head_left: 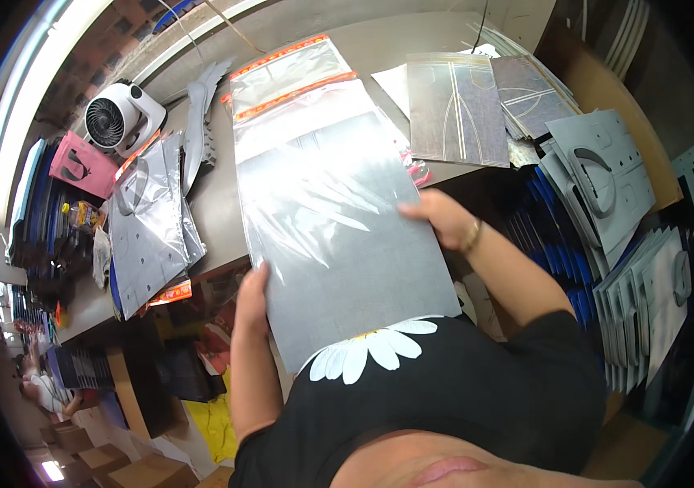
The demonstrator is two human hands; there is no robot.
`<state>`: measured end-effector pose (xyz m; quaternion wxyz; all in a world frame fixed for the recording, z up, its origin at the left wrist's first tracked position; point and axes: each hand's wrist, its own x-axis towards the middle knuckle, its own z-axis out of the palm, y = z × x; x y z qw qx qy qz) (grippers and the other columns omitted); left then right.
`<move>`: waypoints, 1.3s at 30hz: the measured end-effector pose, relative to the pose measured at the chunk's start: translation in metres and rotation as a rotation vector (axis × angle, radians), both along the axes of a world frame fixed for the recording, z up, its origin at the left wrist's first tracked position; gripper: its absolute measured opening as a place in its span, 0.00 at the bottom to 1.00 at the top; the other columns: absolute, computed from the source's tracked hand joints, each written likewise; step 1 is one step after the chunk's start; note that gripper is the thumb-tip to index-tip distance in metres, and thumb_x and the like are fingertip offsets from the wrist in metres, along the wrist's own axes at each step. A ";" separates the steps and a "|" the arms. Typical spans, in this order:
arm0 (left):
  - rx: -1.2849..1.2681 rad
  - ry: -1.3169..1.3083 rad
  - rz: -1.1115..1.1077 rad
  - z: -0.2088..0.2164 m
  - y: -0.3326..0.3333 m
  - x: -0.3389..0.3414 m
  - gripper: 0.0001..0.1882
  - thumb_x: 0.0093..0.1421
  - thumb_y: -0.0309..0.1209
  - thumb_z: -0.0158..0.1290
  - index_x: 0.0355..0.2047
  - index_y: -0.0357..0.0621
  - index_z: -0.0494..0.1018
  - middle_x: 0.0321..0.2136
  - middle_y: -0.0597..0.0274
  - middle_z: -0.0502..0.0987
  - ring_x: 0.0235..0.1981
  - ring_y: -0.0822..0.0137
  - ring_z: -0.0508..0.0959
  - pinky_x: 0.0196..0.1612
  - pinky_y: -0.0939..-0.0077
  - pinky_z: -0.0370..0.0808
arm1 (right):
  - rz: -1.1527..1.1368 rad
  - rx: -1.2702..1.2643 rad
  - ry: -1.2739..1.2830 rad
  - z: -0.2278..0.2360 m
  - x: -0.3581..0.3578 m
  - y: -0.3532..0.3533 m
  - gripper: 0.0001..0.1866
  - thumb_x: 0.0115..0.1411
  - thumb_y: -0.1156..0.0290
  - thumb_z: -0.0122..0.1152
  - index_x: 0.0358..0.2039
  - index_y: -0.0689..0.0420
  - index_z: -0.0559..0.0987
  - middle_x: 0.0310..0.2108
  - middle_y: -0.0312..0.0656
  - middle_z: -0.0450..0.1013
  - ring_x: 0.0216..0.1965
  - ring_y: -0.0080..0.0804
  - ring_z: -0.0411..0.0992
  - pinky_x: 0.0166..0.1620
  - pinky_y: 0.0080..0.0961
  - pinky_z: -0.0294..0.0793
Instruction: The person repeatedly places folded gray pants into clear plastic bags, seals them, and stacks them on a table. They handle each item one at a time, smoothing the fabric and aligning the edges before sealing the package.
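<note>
A large grey denim-print panel (347, 276) reaches from the table edge to my chest. Clear plastic with glare on it covers its upper part, and red-edged plastic bags (290, 69) lie at its far end. How far the plastic wraps the panel I cannot tell. My left hand (256, 294) grips its left edge, thumb along the side and the other fingers hidden. At the right edge, my right hand (443, 220) has its thumb on top, with the remaining fingers mostly underneath.
On the grey table (221, 220) stand a white fan (123, 118) and, nearer, plastic-bagged grey panels (147, 236). Denim-print sheets (456, 110) lie at the far right. Grey handled panels (603, 175) are stacked at the right. A person (46, 390) is in the left background.
</note>
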<state>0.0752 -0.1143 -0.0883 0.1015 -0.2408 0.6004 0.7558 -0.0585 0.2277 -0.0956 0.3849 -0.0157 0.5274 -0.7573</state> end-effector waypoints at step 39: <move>-1.743 0.736 0.092 -0.005 0.041 -0.106 0.45 0.50 0.32 0.62 0.65 0.40 0.51 0.59 0.37 0.57 0.60 0.47 0.61 0.61 0.60 0.59 | -0.902 1.431 1.636 -0.015 0.016 0.109 0.30 0.45 0.80 0.52 0.54 0.56 0.69 0.58 0.51 0.60 0.59 0.48 0.58 0.61 0.42 0.54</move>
